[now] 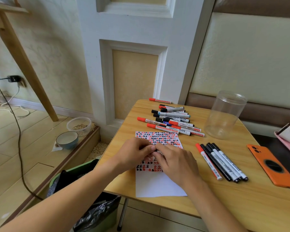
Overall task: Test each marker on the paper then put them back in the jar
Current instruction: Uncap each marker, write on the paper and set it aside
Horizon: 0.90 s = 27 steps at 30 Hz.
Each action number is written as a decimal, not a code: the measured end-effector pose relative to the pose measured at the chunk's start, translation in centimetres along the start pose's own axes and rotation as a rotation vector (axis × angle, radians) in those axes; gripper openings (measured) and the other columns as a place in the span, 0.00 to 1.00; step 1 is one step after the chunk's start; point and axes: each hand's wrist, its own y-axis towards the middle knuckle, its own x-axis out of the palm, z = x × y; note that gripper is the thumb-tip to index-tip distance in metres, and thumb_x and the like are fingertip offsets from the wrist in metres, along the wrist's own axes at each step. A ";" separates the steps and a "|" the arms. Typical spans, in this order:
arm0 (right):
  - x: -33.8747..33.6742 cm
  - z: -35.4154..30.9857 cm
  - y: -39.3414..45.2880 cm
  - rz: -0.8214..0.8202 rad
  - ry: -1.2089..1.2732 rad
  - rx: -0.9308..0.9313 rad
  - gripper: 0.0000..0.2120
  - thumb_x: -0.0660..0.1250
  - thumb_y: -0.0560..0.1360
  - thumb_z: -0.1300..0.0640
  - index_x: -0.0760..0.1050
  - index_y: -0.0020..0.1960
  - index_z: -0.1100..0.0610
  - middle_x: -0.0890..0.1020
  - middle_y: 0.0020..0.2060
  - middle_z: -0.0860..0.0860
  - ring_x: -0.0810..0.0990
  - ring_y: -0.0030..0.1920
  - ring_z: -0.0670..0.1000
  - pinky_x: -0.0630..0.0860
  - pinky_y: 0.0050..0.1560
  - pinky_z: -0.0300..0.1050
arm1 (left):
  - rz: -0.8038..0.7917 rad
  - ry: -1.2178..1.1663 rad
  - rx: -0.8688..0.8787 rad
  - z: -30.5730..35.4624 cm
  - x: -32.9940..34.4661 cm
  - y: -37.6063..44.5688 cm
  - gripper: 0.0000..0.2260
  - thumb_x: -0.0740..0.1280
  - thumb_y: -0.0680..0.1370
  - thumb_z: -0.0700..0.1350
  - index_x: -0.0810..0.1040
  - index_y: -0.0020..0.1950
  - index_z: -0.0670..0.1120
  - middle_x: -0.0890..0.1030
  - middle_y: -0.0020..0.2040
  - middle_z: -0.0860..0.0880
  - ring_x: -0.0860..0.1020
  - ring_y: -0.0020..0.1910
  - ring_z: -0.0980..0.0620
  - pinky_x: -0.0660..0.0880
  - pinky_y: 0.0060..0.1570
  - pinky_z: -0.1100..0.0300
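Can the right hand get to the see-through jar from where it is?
Probably yes. The jar stands open on the table's right side with nothing between it and the right hand. But that hand is pinching a marker with the left hand.

marker pile behind paper, jar right

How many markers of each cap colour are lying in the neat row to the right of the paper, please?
Red-capped marker: 1
Black-capped markers: 3
Total: 4
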 end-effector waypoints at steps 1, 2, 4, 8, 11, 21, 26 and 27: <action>0.0 0.0 0.1 -0.010 -0.003 0.000 0.11 0.58 0.82 0.43 0.75 0.52 0.46 0.78 0.34 0.45 0.76 0.31 0.50 0.61 0.28 0.43 | 0.007 0.005 0.004 0.1 0.1 0.0 0.12 0.66 0.83 0.50 0.84 0.48 0.44 0.85 0.42 0.44 0.81 0.45 0.43 0.78 0.46 0.46; -0.1 0.0 0.1 -0.024 -0.005 0.001 0.12 0.57 0.82 0.42 0.75 0.53 0.46 0.78 0.34 0.45 0.77 0.32 0.50 0.62 0.29 0.43 | 0.013 0.010 0.010 0.1 0.1 0.0 0.12 0.66 0.83 0.50 0.84 0.48 0.44 0.85 0.42 0.45 0.81 0.44 0.44 0.77 0.44 0.48; -0.3 -0.1 0.2 -0.067 0.000 0.017 0.13 0.55 0.83 0.41 0.74 0.56 0.46 0.80 0.36 0.46 0.79 0.35 0.52 0.64 0.31 0.45 | 0.017 0.030 0.026 0.0 0.3 0.1 0.12 0.66 0.83 0.50 0.83 0.47 0.45 0.83 0.39 0.47 0.79 0.39 0.48 0.75 0.40 0.52; -1.2 -0.4 0.4 -0.155 -0.015 0.058 0.15 0.53 0.85 0.40 0.72 0.62 0.46 0.81 0.40 0.47 0.80 0.40 0.54 0.63 0.36 0.47 | 0.028 0.068 0.062 -0.1 0.4 0.4 0.12 0.65 0.84 0.48 0.82 0.44 0.46 0.80 0.35 0.53 0.73 0.33 0.60 0.68 0.35 0.65; -1.8 -0.7 0.5 -0.212 -0.037 0.070 0.16 0.51 0.85 0.39 0.70 0.64 0.44 0.82 0.41 0.47 0.80 0.42 0.53 0.64 0.37 0.48 | 0.026 0.063 0.080 -0.1 0.6 0.3 0.11 0.65 0.84 0.48 0.82 0.45 0.47 0.81 0.36 0.53 0.75 0.34 0.61 0.70 0.35 0.67; -1.6 0.1 0.3 -0.206 -0.016 0.151 0.18 0.52 0.83 0.35 0.67 0.61 0.47 0.77 0.38 0.46 0.72 0.37 0.52 0.67 0.36 0.47 | 0.106 0.133 0.126 0.2 1.0 0.4 0.06 0.66 0.83 0.47 0.82 0.50 0.49 0.82 0.42 0.54 0.77 0.40 0.57 0.72 0.39 0.64; -0.8 1.0 -0.3 -0.278 -0.040 0.295 0.18 0.55 0.85 0.40 0.65 0.65 0.52 0.77 0.53 0.48 0.78 0.49 0.53 0.66 0.41 0.46 | 0.201 0.294 0.146 -1.8 1.4 1.4 0.04 0.70 0.80 0.46 0.81 0.55 0.51 0.80 0.52 0.54 0.76 0.51 0.56 0.74 0.52 0.59; -0.7 1.0 -0.4 -0.283 -0.044 0.303 0.18 0.55 0.85 0.41 0.66 0.66 0.53 0.77 0.56 0.49 0.79 0.52 0.53 0.66 0.43 0.46 | 0.205 0.322 0.141 -2.1 1.4 1.7 0.05 0.71 0.80 0.46 0.81 0.55 0.52 0.79 0.54 0.54 0.75 0.54 0.55 0.74 0.55 0.57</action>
